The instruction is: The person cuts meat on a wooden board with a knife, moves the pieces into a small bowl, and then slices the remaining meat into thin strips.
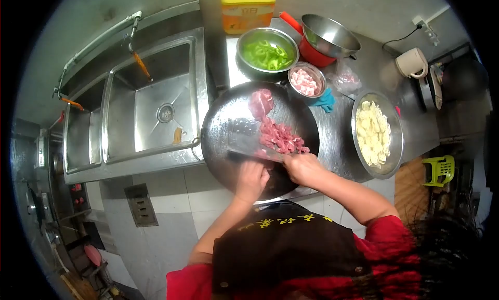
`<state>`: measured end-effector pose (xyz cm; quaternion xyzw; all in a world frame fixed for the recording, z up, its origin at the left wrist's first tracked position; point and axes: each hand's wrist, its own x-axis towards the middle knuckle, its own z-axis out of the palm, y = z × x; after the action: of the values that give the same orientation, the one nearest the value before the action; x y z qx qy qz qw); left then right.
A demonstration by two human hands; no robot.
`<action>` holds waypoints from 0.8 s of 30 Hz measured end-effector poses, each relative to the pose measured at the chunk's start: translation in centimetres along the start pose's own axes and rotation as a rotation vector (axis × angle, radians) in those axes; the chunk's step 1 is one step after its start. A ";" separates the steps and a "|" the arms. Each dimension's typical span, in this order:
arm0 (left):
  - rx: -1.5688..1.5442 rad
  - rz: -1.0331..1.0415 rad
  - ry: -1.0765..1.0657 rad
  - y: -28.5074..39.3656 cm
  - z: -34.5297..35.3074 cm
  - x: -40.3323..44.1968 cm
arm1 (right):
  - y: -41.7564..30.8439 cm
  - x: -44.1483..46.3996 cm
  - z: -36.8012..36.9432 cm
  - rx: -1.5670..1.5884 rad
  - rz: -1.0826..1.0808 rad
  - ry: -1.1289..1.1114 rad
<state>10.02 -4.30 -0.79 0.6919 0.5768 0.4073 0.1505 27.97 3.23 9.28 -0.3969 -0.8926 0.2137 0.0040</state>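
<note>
1. Head view — loose cut pieces of raw meat [280, 135] and a larger meat piece [261, 104] lie in a dark round pan [221, 118], between the sink [150, 110] and the worktop [338, 139].
2. The right hand [304, 168] is closed around the handle end of a broad-bladed knife [257, 151]; the blade lies across the pan, beside the cut pieces.
3. The left hand [252, 181] is curled near the blade; its fingertips are partly hidden, so whether it grips anything cannot be told.
4. Handling, as judged: the meat is probably soft, moist and slippery — the larger piece is best held flat across its broad top with tucked fingertips, the loose pieces scooped together from beneath. The knife is likely rigid and blade-heavy, with its secure hold at the handle.
5. Green strips [267, 55] and pale slices [373, 133] occupy separate bowls nearby.
</note>
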 end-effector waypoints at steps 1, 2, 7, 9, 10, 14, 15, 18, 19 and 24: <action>-0.020 0.023 0.023 -0.2 0.2 0.1 | -0.1 1.9 1.3 -0.032 0.039 -0.041; -0.038 0.045 0.048 -0.3 0.2 0.2 | -0.5 3.3 1.1 -0.034 -0.021 -0.052; -0.023 0.059 0.151 1.3 -0.5 0.8 | 1.0 2.0 1.3 -0.008 0.208 0.107; -0.034 0.018 0.171 1.4 -0.5 0.4 | 1.6 -0.9 -0.6 -0.025 0.180 0.065; -0.050 -0.002 0.183 1.1 -0.2 0.2 | 1.9 -2.2 -1.5 -0.068 0.162 0.018; 0.036 0.073 0.060 -0.3 0.7 -0.4 | 2.5 -6.1 -3.4 -0.083 0.106 -0.133; 0.052 0.087 0.072 0.2 0.2 -0.1 | 2.8 -6.6 -3.3 -0.105 0.102 -0.158; 0.065 0.051 -0.004 -0.5 0.6 -0.4 | 3.3 -6.2 -2.4 -0.112 0.095 -0.212; 0.043 0.049 0.005 -0.6 0.5 -0.4 | 3.4 -5.5 -2.0 -0.103 0.091 -0.228; -0.010 0.023 0.032 -0.2 0.5 -0.1 | 0.1 2.3 2.1 -0.059 -0.006 -0.037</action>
<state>10.24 -4.24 -1.28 0.6912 0.5691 0.4229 0.1400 26.10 4.19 6.95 -0.3901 -0.8996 0.1948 -0.0236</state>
